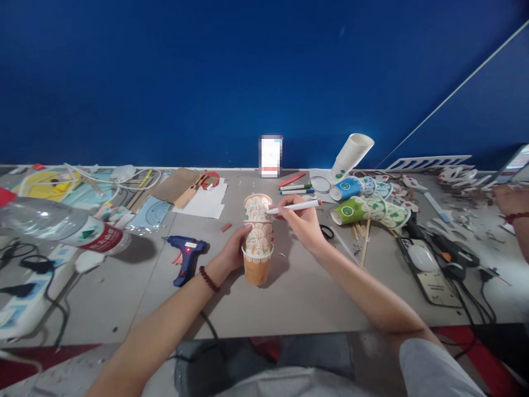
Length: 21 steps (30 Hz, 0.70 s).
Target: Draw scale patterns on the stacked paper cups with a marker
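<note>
Joined paper cups (257,267), orange at the base with an orange-and-white pattern above, stand in front of me on the table. My left hand (236,247) is wrapped round their left side, its far fingers hidden behind the cups. In my right hand (301,223) is a white marker (302,205), pinched near its tip, which points left and meets or nearly meets the upper cup. A small brown-red piece (226,226) lies left of the cups. Further left rests a blue hot glue gun (187,256) with a red light on.
Markers (294,192), blue (351,188) and green cup assemblies (351,211) and a leaning white cup stack (351,157) are behind and right. A phone (430,273) lies at right, near another person's hand (512,199). A water bottle (61,223) and power strip (39,298) are left.
</note>
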{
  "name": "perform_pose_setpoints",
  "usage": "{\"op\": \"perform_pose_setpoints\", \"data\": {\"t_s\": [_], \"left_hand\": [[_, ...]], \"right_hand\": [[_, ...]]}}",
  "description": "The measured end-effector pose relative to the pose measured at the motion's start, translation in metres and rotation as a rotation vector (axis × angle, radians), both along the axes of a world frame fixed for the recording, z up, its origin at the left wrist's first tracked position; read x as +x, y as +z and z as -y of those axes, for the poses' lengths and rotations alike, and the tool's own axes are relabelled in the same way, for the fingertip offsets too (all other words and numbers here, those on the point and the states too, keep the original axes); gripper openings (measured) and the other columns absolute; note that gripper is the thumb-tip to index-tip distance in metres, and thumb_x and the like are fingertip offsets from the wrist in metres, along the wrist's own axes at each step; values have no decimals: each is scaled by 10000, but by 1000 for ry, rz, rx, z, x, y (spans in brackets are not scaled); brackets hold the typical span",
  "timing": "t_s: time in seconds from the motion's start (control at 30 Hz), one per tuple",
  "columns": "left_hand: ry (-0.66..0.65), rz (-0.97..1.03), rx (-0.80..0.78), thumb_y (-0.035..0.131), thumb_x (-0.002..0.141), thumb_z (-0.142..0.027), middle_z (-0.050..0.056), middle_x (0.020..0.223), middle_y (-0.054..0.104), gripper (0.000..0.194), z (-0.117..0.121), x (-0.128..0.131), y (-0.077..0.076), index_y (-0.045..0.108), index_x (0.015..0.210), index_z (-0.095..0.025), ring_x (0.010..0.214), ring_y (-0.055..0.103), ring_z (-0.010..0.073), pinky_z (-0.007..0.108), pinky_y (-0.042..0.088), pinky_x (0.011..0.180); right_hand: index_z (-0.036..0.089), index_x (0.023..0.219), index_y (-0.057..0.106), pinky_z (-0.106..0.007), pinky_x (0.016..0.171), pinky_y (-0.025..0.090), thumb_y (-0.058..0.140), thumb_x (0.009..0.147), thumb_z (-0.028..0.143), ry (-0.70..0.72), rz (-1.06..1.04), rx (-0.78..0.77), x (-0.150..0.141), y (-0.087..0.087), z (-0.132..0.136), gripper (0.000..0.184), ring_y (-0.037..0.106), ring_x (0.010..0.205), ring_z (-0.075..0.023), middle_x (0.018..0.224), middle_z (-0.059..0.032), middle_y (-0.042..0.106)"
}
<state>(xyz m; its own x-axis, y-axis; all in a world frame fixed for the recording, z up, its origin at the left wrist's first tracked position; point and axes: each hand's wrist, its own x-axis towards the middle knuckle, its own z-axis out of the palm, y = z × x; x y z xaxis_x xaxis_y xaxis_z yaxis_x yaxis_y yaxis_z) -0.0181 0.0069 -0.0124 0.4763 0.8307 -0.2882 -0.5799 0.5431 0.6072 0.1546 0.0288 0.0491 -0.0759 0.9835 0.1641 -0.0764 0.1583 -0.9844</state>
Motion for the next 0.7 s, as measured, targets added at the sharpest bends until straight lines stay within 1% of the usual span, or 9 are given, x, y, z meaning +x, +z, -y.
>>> {"op": "perform_pose_setpoints", "data": {"t_s": [0.27,0.43,0.57,0.7], "left_hand": [[-6,14,35,622,707,-403,141,893,722,435,1,0,3,660,1012,-95,804,678,260,395,497,806],[-7,15,31,620,711,-412,142,897,722,444,0,0,1,667,1011,-88,801,678,249,376,500,802],[-7,11,41,632,699,-420,142,880,724,449,0,-1,1,674,1004,-94,796,679,256,382,507,786],[0,1,32,637,692,-415,141,876,727,440,1,-1,1,669,999,-101,799,681,264,396,508,787]], "right_hand": [[208,695,570,-324,749,550,625,742,283,38,-90,-30,-1,4,1,104,689,861,-207,664,24,593],[206,685,566,-323,747,554,622,738,272,42,-92,-35,-1,5,2,101,684,902,-220,676,19,592],[206,676,563,-320,737,550,619,738,267,40,-91,-29,-1,6,2,104,683,898,-223,680,13,588],[209,724,569,-308,730,539,619,754,301,23,-90,-37,-1,5,3,109,684,835,-194,701,14,615]]}}
